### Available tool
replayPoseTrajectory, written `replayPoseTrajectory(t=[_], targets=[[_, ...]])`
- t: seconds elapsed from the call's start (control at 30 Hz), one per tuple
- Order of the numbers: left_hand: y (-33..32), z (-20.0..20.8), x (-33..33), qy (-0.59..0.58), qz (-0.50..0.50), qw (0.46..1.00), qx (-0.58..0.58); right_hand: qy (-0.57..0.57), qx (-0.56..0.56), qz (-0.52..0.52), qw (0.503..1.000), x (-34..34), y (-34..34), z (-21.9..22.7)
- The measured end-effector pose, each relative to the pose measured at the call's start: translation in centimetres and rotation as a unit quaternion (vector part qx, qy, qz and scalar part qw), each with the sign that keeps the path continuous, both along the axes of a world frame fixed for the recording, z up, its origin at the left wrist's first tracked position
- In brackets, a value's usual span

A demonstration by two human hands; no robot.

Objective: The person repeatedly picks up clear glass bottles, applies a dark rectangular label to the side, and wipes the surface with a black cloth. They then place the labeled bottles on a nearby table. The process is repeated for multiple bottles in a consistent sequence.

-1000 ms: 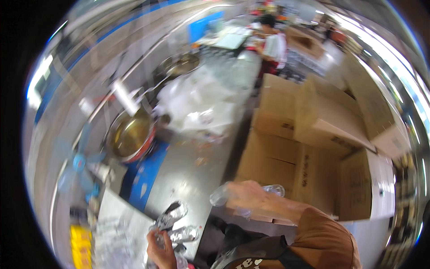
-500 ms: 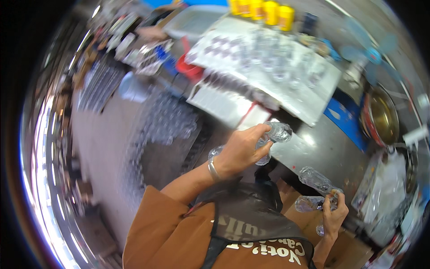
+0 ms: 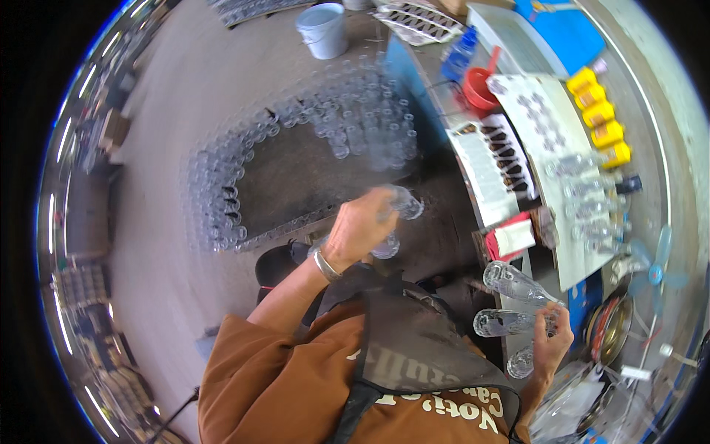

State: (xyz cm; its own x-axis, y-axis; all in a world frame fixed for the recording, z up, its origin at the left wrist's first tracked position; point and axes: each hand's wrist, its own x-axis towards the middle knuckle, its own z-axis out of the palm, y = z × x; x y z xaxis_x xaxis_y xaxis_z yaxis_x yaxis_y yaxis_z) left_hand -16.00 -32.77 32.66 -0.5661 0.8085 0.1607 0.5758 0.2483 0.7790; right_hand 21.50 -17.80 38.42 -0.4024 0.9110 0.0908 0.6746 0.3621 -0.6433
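My left hand (image 3: 356, 228), with a metal bangle on its wrist, is closed around clear glass bottles. One bottle (image 3: 405, 203) pokes out past the fingers, smeared by motion, and another bottle (image 3: 386, 246) shows below the palm. My right hand (image 3: 553, 337) pinches three more bottles by their necks. Their bases fan out to the left: an upper bottle (image 3: 514, 282), a middle bottle (image 3: 503, 323) and a lower bottle (image 3: 521, 362). Beyond my left hand, many standing glass bottles (image 3: 355, 118) line a dark platform (image 3: 292, 166) along its far and left sides.
On the right, a bench carries a white board (image 3: 543, 126) with glass bottles (image 3: 592, 203) and yellow containers (image 3: 599, 111). A red dipper (image 3: 479, 89) and blue spray bottle (image 3: 460, 55) are farther back. A white bucket (image 3: 322, 31) stands on the floor; a fan (image 3: 655, 274) is far right.
My view has swung left, so the bench now lies to the right and the platform of bottles is in front. Both hands still hold their bottles.
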Motion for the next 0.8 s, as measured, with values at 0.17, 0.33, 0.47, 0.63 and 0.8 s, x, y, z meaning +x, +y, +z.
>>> replayPoseTrajectory(t=[0.17, 0.33, 0.47, 0.63, 0.8], targets=[[-7.1, -3.7, -7.2, 0.054, 0.119, 0.991, -0.014, -0.027, -0.027, 0.062, 0.997, -8.9, 0.8, -0.4], [-12.0, -5.2, -10.8, 0.073, 0.271, 0.958, -0.057, -0.009, -0.011, 0.216, 0.976, -18.2, 3.0, -1.5], [-14.6, -7.3, -12.3, 0.071, 0.362, 0.927, -0.073, 0.01, 0.012, 0.346, 0.938, -25.1, 4.8, -4.8], [-16.5, -10.9, -15.2, 0.074, 0.439, 0.891, -0.087, -0.004, -0.04, 0.458, 0.888, -35.1, 4.5, -8.5], [-17.7, -15.0, -21.5, 0.061, 0.48, 0.871, -0.089, 0.004, -0.048, 0.535, 0.844, -46.6, 1.4, -12.1]])
